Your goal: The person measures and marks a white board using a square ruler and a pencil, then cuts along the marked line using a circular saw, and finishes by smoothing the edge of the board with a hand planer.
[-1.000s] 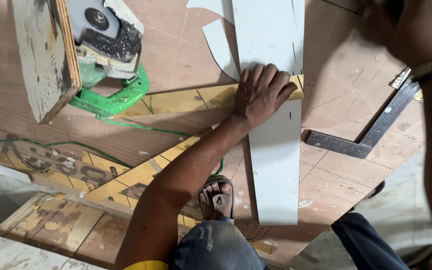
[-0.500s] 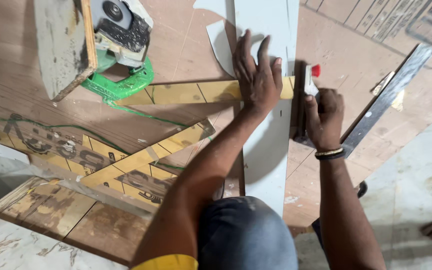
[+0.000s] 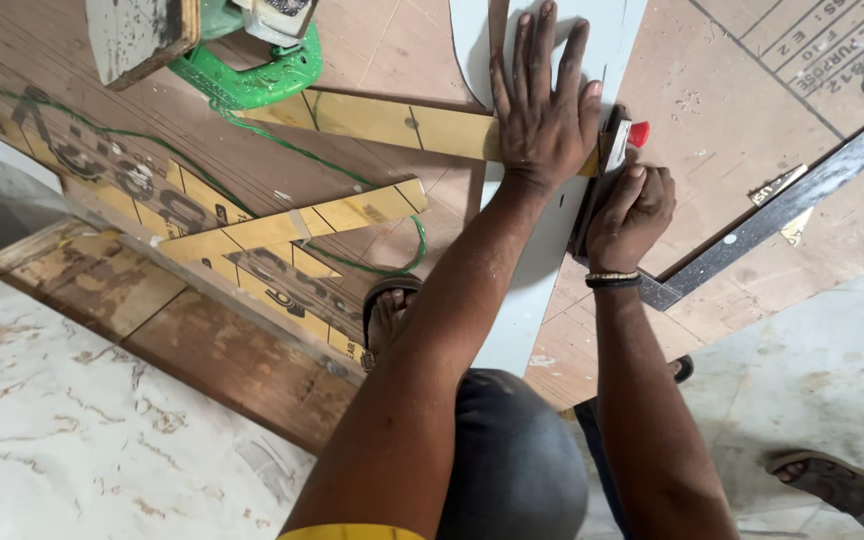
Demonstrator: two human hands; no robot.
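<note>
The person is crouching over a large brown plywood sheet (image 3: 352, 90) that is lying on the floor, and both bare hands are working at the top middle of the view. The left hand (image 3: 544, 110) is lying flat, palm down, with its fingers stretched out and slightly spread; it is pressing on the long yellow wooden folding ruler (image 3: 392, 122) where this ruler is crossing the narrow white laminate strip (image 3: 537, 290). The strip is running from the top of the picture down toward the person's knees, on top of the plywood, and the ruler is lying across it almost at a right angle. The right hand (image 3: 632, 205) is just beside the left one, on the right edge of the strip; its fingers are curled and closed tightly around a small cutting tool with a red tip (image 3: 620, 135), whose red end is showing above the knuckles and touching the end of the ruler. A dark beaded band is sitting on the right wrist. Right of this hand, a dark metal square (image 3: 782, 210) is lying on the plywood. At the top left, a green electric power tool (image 3: 252, 60) is standing, with a thin green cable (image 3: 352, 170) running from it across the sheet under the folded parts of the ruler. A foot in a sandal (image 3: 387, 315) is resting on the plywood near the left forearm. At the bottom left the white marble floor (image 3: 82, 430) is showing. No container is visible in this view.
</note>
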